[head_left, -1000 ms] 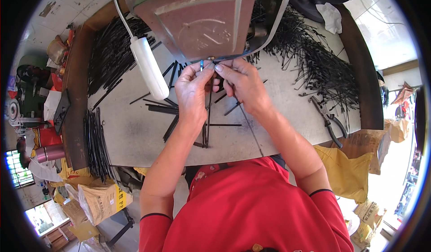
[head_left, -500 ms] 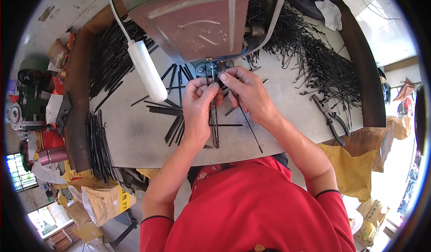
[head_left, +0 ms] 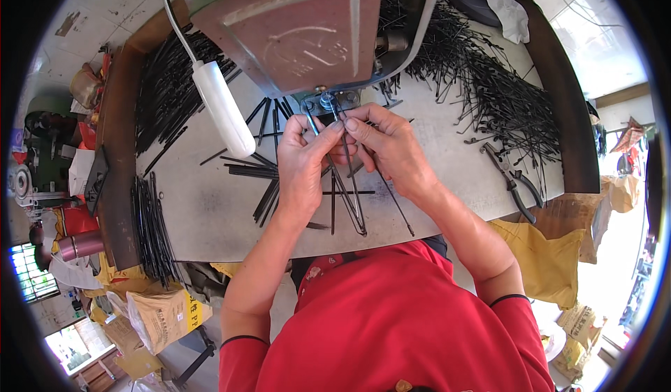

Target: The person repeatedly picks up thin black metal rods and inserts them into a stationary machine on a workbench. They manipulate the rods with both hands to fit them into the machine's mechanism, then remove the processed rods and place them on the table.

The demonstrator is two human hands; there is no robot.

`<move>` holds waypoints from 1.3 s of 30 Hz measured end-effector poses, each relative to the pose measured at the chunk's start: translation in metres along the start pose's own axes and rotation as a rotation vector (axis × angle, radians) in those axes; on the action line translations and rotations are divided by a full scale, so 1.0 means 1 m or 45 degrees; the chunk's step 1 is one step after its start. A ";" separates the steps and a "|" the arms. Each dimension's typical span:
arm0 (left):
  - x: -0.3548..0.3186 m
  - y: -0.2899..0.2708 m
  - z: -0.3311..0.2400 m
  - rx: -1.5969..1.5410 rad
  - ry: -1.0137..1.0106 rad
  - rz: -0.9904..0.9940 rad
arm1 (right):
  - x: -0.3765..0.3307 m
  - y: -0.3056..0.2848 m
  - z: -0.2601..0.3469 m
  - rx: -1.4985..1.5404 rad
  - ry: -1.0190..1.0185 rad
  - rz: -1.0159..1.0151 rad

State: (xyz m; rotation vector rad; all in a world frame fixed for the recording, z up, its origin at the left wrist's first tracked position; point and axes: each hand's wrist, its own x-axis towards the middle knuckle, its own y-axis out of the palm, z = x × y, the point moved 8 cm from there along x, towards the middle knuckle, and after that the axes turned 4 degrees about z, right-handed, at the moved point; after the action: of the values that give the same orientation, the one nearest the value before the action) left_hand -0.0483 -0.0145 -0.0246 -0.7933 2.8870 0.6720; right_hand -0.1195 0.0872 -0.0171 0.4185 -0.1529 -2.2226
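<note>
Both hands meet just below the head of a red-brown press machine (head_left: pixel 297 42), at its small metal fixture (head_left: pixel 327 103). My left hand (head_left: pixel 300 172) is closed, thumb against fingers, on long thin black rods (head_left: pixel 358 214) that run down toward me and come together in a narrow V near the table's front edge. The upper ends of these rods reach up to the fixture. My right hand (head_left: pixel 398 154) pinches close beside the left thumb. From under it a single thin black rod (head_left: pixel 395 202) slants down to the right. The fingertips partly hide the exact grip points.
Loose black rods (head_left: pixel 255 172) lie left of my hands, with a bundle (head_left: pixel 150 224) at the left edge. Heaps of rods (head_left: pixel 175 91) fill the back left and right. Pliers (head_left: pixel 514 182) rest at the right. A white lamp (head_left: pixel 224 109) hangs beside the machine.
The rods in my left hand have tilted, their lower ends swinging right and their upper parts spreading apart. Both hands stay close together below the machine. The whole view has shifted slightly.
</note>
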 end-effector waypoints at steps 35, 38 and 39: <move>0.014 -0.008 -0.008 0.033 -0.013 -0.067 | 0.031 0.000 0.008 -0.048 0.199 0.224; 0.014 -0.008 -0.007 0.007 -0.026 -0.074 | 0.027 0.002 -0.003 0.106 0.170 0.175; 0.014 -0.009 -0.008 0.006 -0.016 -0.067 | 0.026 0.002 -0.004 0.146 0.156 0.168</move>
State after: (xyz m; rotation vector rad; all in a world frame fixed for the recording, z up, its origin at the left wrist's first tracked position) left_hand -0.0559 -0.0312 -0.0237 -0.8576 2.8447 0.6620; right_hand -0.1317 0.0657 -0.0270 0.5892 -0.2360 -2.0589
